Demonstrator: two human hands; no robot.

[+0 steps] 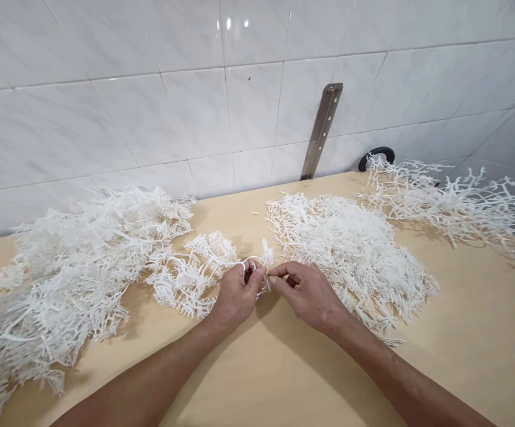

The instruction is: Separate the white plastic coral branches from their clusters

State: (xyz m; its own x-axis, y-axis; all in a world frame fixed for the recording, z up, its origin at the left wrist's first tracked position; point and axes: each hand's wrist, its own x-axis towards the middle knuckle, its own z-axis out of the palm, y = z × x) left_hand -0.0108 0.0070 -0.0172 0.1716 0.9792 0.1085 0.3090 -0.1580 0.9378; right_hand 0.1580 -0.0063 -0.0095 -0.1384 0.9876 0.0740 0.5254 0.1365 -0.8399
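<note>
My left hand point(238, 292) is closed on a white branching piece point(195, 274), whose lacy twigs spread over the table to its left and rise between the two hands. Thumb and forefinger of my right hand point(304, 292) pinch together at a small tip of it, close to the left fingertips. What lies between the right fingertips is too small to make out. Just beyond the right hand is a heap of short white twigs point(350, 249).
A large pile of white branched pieces point(74, 279) covers the left of the wooden table point(275, 379). More white branches point(457, 198) lie at the back right, by a black ring point(388, 154). A metal strip point(322, 133) leans against the tiled wall point(186, 118).
</note>
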